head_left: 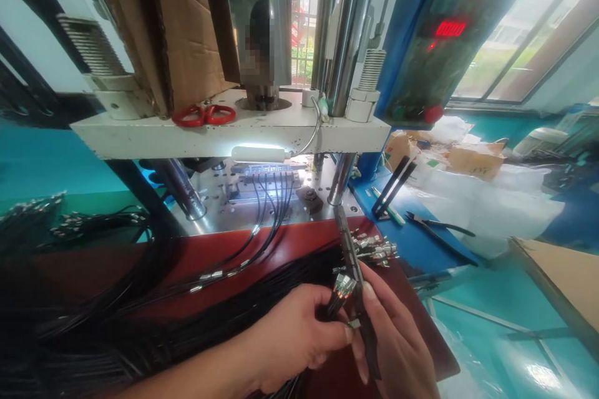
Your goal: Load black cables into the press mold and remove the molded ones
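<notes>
My left hand [299, 327] is closed around a small bundle of black cables [334, 307], whose bare silvery metal ends [345, 285] point up. Its thumb and forefinger are close to one cable end beside the bar. My right hand [400, 336] grips a long dark slotted bar [349, 243], held upright at a slant. Right behind the bar lies another cluster of metal cable ends [377, 248]. Many black cables [224, 318] spread across the red-brown board [430, 330] on the left. Under the press, several cables run into a lit fixture [269, 171].
A white press plate [234, 131] on metal posts spans the front, with red-handled scissors [203, 115] on it. Pliers [440, 227] lie on a blue surface at right. A control panel [440, 31] stands above. Plastic bags [477, 181] and a cardboard box [561, 280] are farther right.
</notes>
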`<state>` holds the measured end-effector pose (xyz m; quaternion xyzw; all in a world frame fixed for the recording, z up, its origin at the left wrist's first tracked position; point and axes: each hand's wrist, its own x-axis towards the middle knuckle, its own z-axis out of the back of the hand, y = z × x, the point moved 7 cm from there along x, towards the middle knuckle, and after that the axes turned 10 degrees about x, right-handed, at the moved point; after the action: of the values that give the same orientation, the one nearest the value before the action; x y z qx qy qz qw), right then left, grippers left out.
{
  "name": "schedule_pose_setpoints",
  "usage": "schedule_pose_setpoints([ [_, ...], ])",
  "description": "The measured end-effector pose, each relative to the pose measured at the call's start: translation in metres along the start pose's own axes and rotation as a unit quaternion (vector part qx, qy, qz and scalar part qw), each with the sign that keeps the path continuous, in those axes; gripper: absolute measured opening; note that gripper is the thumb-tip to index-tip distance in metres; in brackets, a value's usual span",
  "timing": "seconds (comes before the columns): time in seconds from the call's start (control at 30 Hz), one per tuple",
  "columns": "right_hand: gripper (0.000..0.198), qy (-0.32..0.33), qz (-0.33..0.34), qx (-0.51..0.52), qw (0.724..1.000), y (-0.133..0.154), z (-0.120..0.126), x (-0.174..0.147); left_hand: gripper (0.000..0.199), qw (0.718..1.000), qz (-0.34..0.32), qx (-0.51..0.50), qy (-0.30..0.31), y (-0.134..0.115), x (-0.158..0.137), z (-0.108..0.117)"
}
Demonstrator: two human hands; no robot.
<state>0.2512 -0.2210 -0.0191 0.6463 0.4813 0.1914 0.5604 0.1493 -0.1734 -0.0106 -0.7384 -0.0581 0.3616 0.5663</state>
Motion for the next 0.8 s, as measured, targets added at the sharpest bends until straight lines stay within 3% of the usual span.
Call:
schedule_pose_setpoints([
  [0.23,0.066,-0.013,0.026,-0.034,0.999,0.005,-0.003,-0.006,0.007,1.000,0.001,0.010,0.016,0.000,-0.001,-0.002],
  [0.8,0.063,0.016,0.042,-0.063,0.997,0.000,-0.008,-0.004,0.008,0.999,-0.008,0.009,0.031,0.003,-0.001,0.002],
])
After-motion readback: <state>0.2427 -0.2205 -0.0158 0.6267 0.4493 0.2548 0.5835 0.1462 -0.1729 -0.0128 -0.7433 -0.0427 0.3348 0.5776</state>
